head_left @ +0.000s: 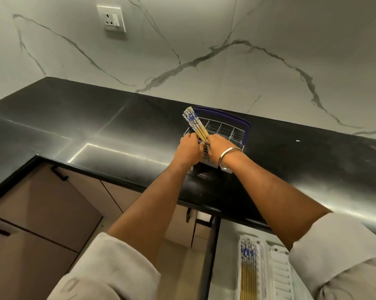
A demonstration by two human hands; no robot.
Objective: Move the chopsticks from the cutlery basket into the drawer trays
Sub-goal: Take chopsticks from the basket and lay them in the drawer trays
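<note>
Both hands reach across a black countertop point(74, 131) to a wire cutlery basket point(226, 131) with a dark blue handle, standing near the marble-patterned wall point(204, 50). The right hand point(220, 148), a metal bangle point(229, 158) on its wrist, is closed around a bundle of chopsticks point(195, 124) with blue-and-white patterned tops and pale wooden shafts; the bundle leans up and to the left, its lower ends hidden behind the hands at the basket's near end. The left hand point(189, 150) is curled against the same end of the basket, touching the right hand; whether it grips the chopsticks or the wire cannot be told. Below the counter edge, an open drawer point(228, 256) holds two white trays side by side: the left tray point(240, 267) already carries matching chopsticks laid lengthwise, while the right tray point(280, 271) is partly covered by the right sleeve point(338, 260).
</note>
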